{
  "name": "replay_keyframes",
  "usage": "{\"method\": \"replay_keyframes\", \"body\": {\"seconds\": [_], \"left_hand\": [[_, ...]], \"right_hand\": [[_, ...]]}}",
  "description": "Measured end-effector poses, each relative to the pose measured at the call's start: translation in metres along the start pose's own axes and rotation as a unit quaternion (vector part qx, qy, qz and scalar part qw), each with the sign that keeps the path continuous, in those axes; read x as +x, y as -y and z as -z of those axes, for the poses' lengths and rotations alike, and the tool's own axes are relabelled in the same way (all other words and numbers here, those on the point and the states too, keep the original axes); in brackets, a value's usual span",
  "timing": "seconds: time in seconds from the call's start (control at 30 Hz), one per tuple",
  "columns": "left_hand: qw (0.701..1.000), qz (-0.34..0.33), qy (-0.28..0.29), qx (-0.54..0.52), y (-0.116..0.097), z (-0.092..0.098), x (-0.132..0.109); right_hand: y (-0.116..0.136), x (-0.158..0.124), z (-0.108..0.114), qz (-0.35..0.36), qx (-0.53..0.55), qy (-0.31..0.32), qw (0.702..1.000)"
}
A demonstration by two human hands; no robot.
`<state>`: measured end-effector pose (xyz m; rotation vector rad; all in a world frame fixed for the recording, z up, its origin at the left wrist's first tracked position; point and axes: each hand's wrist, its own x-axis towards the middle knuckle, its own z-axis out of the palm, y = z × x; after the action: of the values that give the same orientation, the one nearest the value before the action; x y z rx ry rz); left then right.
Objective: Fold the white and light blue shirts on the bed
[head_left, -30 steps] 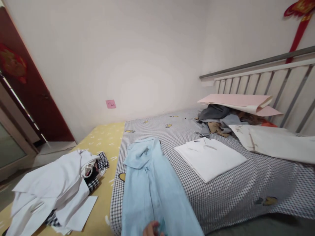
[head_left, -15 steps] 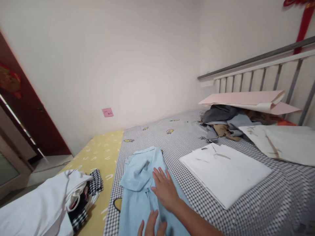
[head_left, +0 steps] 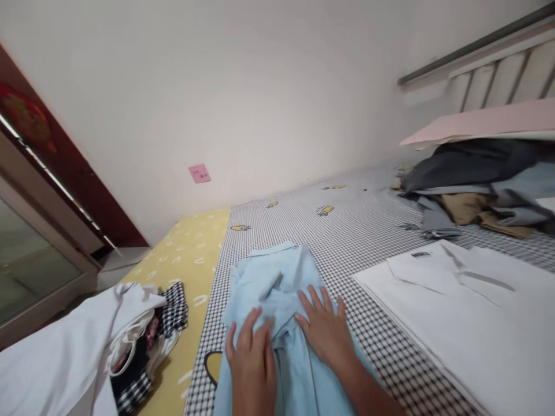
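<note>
A light blue shirt [head_left: 277, 277] lies collar-up on the black-and-white checked bed sheet [head_left: 359, 219]. My left hand [head_left: 252, 361] lies flat on the shirt's left side, fingers stretched toward the collar. My right hand [head_left: 324, 329] presses flat on the shirt's right side, fingers spread. Neither hand holds anything. To the right, a folded white shirt [head_left: 468, 312] lies flat on the sheet.
A heap of white and checked clothes [head_left: 87, 358] sits at the left on a yellow sheet [head_left: 191, 254]. Grey, blue and tan garments [head_left: 477, 185] pile at the back right under pink card [head_left: 485, 121], by the slatted headboard [head_left: 498, 69]. A wall stands behind.
The camera has moved closer and down. My left hand has slid up onto the blue shirt beside my right hand, which now rests a little lower and further right.
</note>
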<state>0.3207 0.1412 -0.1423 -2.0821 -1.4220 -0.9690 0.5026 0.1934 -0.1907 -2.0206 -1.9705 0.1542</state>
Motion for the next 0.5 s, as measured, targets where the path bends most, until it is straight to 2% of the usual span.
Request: {"method": "replay_keyframes", "body": {"seconds": [0.1, 0.13, 0.2, 0.27, 0.33, 0.4, 0.5], "left_hand": [[0.994, 0.102, 0.018, 0.038, 0.015, -0.016, 0.053], [0.987, 0.144, 0.043, 0.048, 0.021, -0.023, 0.070], [0.964, 0.224, 0.133, 0.048, 0.033, -0.040, 0.095], [0.933, 0.288, 0.214, 0.033, 0.047, -0.056, 0.110], [0.911, 0.326, 0.252, 0.017, 0.061, -0.065, 0.114], [0.911, 0.337, 0.238, 0.008, 0.073, -0.067, 0.114], [0.927, 0.339, 0.159, -0.018, 0.089, -0.058, 0.112]], "right_hand": [[-0.002, 0.001, -0.004, 0.000, -0.005, -0.011, 1.000], [-0.004, 0.001, -0.006, 0.002, -0.005, -0.013, 1.000], [-0.005, 0.001, -0.008, 0.006, -0.004, -0.015, 1.000], [-0.007, 0.001, -0.009, 0.007, -0.002, -0.019, 1.000], [-0.008, 0.002, -0.010, 0.007, -0.001, -0.021, 1.000], [-0.008, 0.003, -0.011, 0.005, 0.002, -0.016, 1.000], [-0.008, 0.004, -0.010, 0.003, 0.015, -0.014, 1.000]]}}
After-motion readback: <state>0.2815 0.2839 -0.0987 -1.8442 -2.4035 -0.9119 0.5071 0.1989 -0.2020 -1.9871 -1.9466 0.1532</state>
